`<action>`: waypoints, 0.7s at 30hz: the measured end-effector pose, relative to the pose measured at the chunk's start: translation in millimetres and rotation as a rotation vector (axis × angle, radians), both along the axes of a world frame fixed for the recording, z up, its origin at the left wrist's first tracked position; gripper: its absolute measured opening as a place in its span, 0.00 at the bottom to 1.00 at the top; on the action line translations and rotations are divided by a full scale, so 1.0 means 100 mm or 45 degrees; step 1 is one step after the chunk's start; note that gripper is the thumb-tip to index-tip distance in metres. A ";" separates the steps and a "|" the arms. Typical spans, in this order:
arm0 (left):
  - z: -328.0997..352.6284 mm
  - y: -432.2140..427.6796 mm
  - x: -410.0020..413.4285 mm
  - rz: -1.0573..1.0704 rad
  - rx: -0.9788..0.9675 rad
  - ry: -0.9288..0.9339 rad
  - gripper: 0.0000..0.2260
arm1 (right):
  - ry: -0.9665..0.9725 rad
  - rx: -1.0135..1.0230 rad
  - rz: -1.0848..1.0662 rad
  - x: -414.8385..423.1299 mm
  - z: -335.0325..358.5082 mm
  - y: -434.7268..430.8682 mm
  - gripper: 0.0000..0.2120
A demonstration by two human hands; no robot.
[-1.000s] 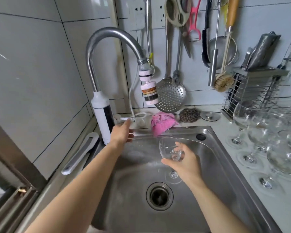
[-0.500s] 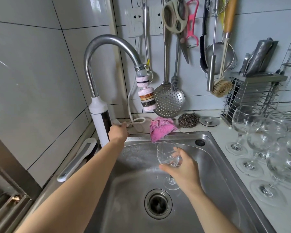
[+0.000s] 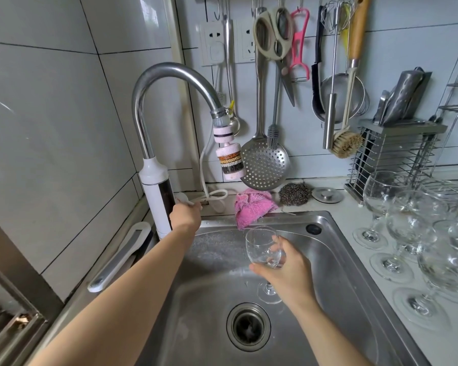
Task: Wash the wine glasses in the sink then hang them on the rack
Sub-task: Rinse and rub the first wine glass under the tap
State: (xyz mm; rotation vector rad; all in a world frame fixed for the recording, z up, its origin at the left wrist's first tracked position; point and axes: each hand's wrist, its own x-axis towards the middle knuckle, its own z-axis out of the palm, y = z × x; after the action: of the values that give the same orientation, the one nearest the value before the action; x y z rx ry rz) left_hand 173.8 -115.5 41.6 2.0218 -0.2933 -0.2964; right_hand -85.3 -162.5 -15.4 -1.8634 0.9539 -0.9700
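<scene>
While our left hand (image 3: 185, 216) curls on the white tap lever (image 3: 181, 198) and our right hand (image 3: 288, 270) grips the clear wine glass (image 3: 261, 245) over the steel sink (image 3: 328, 260), a sudden gush might knock it loose.

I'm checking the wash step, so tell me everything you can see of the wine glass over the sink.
The wine glass is clear and stemmed: round bowl, thin stem, flat foot. It is held roughly upright above the sink basin, mouth up. The right hand grips its bowl from the side.
</scene>
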 end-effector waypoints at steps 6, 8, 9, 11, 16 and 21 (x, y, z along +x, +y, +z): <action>0.00 0.01 -0.02 -0.003 0.014 -0.032 0.14 | -0.026 0.024 0.007 0.01 -0.01 0.00 0.41; 0.00 0.01 -0.02 -0.006 0.021 -0.038 0.14 | -0.023 0.021 0.005 0.01 -0.02 0.00 0.41; 0.00 0.01 -0.02 -0.005 0.024 -0.042 0.14 | -0.021 0.019 0.003 0.01 -0.01 0.00 0.41; -0.01 0.01 -0.02 -0.002 0.028 -0.050 0.14 | -0.023 0.020 0.003 0.01 -0.01 0.00 0.41; -0.01 0.01 -0.03 -0.014 0.052 -0.087 0.14 | -0.011 0.014 0.006 0.00 0.00 0.01 0.41; -0.01 0.01 -0.04 -0.012 0.083 -0.136 0.13 | -0.003 0.026 0.004 0.00 0.00 0.02 0.41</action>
State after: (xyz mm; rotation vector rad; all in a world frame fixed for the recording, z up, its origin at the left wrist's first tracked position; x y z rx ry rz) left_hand 169.6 -114.4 40.4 2.1047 -0.3642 -0.2062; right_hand -85.0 -160.9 -14.9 -1.8462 0.9562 -0.9571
